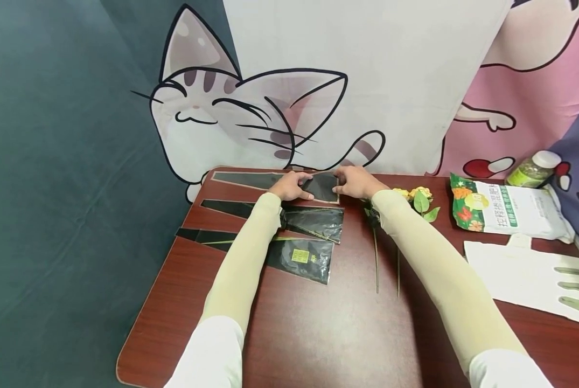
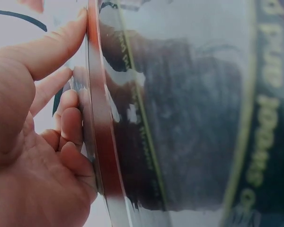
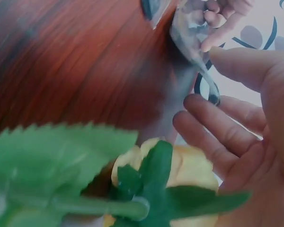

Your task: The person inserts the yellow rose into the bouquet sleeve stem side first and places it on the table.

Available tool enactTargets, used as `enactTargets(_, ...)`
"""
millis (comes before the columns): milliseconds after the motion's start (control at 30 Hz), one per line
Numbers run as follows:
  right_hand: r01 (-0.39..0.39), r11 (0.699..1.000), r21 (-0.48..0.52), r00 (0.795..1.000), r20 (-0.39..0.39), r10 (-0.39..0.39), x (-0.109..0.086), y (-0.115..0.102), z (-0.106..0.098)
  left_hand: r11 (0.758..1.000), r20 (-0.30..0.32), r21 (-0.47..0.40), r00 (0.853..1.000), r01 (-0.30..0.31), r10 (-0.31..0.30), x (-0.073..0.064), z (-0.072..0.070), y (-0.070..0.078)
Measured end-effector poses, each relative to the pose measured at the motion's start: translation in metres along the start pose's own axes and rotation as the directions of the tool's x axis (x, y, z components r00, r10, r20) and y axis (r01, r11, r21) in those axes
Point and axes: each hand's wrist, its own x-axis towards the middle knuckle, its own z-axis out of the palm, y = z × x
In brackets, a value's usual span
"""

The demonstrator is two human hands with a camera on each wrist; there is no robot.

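At the table's far edge lies a tapered dark plastic sleeve with a clear border. My left hand holds it near the middle, thumb and curled fingers against the film. My right hand pinches its wide end; in the right wrist view that hand has the clear edge between thumb and fingers. Two similar sleeves lie nearer: one with thin gold lines, one with a yellow-green printed square. Yellow roses with long stems lie under my right forearm; one bloom shows close up.
On the right are a white and green printed bag, a jar with a white lid and a pair of white-and-green gloves. A cat-print cloth hangs directly behind the brown table.
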Motion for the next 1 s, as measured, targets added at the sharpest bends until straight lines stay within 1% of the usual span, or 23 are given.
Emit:
enactTargets(267, 0.017, 0.997, 0.080, 0.999, -0.035, -0.015, -0.001, -0.005, 0.003, 1.000, 0.010, -0.025, 1.000, -0.012, 0.012, 0.002, 0.002, 0.002)
enactTargets(367, 0.028, 0.992, 0.121, 0.997, -0.072, -0.019, -0.001, -0.009, 0.004, 0.999, 0.008, -0.035, 1.000, -0.016, 0.017, 0.002, 0.003, 0.002)
enactTargets(467, 0.022, 0.983, 0.184, 0.992, -0.128, 0.002, -0.002, -0.014, 0.009, 0.999, 0.006, -0.027, 1.000, -0.017, 0.017, 0.002, 0.004, 0.001)
enactTargets(567, 0.002, 0.965, 0.263, 0.981, -0.187, 0.049, -0.003, -0.019, 0.016, 1.000, 0.001, -0.008, 1.000, -0.009, 0.009, 0.002, 0.005, 0.000)
enactTargets(667, -0.020, 0.936, 0.351, 0.966, -0.236, 0.110, -0.004, -0.023, 0.025, 1.000, -0.012, 0.009, 1.000, -0.009, 0.009, 0.001, 0.005, 0.000)
enactTargets(767, -0.041, 0.906, 0.421, 0.950, -0.263, 0.165, -0.005, -0.026, 0.031, 1.000, -0.025, 0.014, 1.000, -0.013, 0.014, 0.000, 0.003, 0.001)
enactTargets(900, -0.060, 0.888, 0.455, 0.931, -0.295, 0.214, -0.005, -0.027, 0.036, 1.000, -0.028, -0.006, 1.000, -0.003, 0.003, -0.001, 0.001, 0.004)
enactTargets(1000, -0.062, 0.890, 0.452, 0.921, -0.318, 0.226, -0.005, -0.026, 0.037, 0.999, -0.051, -0.031, 0.999, -0.013, 0.011, -0.003, -0.001, 0.008)
